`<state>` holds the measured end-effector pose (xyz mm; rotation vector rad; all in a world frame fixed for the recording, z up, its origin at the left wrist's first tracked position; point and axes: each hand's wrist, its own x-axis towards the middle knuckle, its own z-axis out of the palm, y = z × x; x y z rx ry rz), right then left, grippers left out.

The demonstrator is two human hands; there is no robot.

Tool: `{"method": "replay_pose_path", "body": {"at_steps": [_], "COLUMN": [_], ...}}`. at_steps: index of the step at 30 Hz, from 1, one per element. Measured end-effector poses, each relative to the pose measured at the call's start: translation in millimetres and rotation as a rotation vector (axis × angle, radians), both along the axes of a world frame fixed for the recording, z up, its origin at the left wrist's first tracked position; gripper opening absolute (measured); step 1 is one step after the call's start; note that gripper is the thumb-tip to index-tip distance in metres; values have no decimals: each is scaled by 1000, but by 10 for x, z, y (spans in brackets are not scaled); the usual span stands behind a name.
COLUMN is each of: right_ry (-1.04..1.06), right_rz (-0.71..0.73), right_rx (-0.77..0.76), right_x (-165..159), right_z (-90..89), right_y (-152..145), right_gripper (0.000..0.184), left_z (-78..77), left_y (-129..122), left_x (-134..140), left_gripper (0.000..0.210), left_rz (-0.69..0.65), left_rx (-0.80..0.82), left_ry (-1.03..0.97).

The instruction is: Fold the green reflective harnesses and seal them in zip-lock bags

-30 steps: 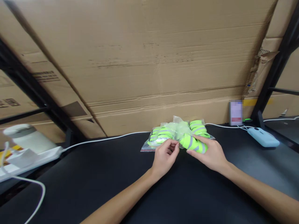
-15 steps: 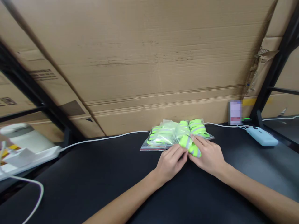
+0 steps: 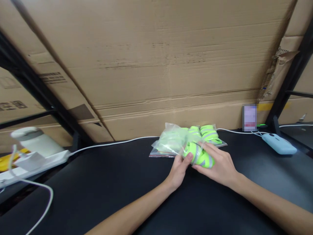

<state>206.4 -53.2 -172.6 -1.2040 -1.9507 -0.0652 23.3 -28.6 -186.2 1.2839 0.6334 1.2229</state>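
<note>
Between my two hands is a rolled neon-yellow reflective strap (image 3: 201, 157) with silver bands, partly inside a clear plastic bag (image 3: 174, 139). My left hand (image 3: 179, 169) pinches the bag's edge and the near side of the roll, thumb on top. My right hand (image 3: 218, 162) is wrapped round the roll's right end, fingers over it and thumb below. Just behind lie more bagged yellow straps, one bundle (image 3: 209, 134) at the right of the group. The fingertips of my left hand are hidden behind the roll.
The black table (image 3: 110, 182) meets a cardboard wall (image 3: 156, 71) at the back. A white cable (image 3: 127, 142) runs along it. At left are a power strip (image 3: 57, 159) and a white bottle (image 3: 39, 142); at right, a phone-like screen (image 3: 249, 118) and a light blue power bank (image 3: 279, 143).
My left hand has shifted its grip, its thumb now on the roll. More of the strap roll shows, and the clear bag stands puffed out to the left. The view has swung slightly left.
</note>
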Motion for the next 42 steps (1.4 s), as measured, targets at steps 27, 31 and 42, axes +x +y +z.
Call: {"method": "replay_pose_path", "body": {"at_steps": [27, 31, 42], "right_ry": [755, 824, 794], "right_rz": [320, 373, 534], "right_rx": [-350, -407, -547], "right_x": [159, 159, 94], "right_z": [15, 7, -65], "right_y": [205, 201, 202], "right_gripper": [41, 43, 42], "left_z": [427, 435, 345], "left_y": [111, 102, 61], "left_x": [-286, -280, -272], "left_gripper": [21, 22, 56], "left_rz": [178, 57, 42], "left_rx": [704, 677, 600], "left_ry": [632, 667, 731]}}
